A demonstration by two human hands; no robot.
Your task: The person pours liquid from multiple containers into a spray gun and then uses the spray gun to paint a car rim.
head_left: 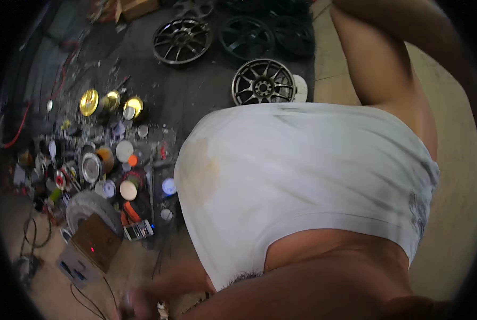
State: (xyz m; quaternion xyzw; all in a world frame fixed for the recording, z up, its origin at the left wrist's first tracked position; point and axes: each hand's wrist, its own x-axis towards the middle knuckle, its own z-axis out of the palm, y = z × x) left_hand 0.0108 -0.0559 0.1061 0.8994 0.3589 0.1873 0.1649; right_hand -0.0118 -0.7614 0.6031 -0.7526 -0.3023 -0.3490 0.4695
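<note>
Handling seems idle: the left hand [138, 304], opening and hold too blurred to tell, is near a box [97, 242] any reach should clear; right hand unseen.

The left hand [138, 304] is blurred and partly cut off by the lower edge, so its grip cannot be read; a small pale object [163, 309] just beside it is too indistinct to be identified. The right forearm [435, 37] is lost in the dark rim, where the right hand cannot be made out. One wheel [264, 80] is partly covered at its lower edge by the white shirt [302, 165], and the tyre [81, 205] is partly hidden by a brown box [98, 240].
</note>
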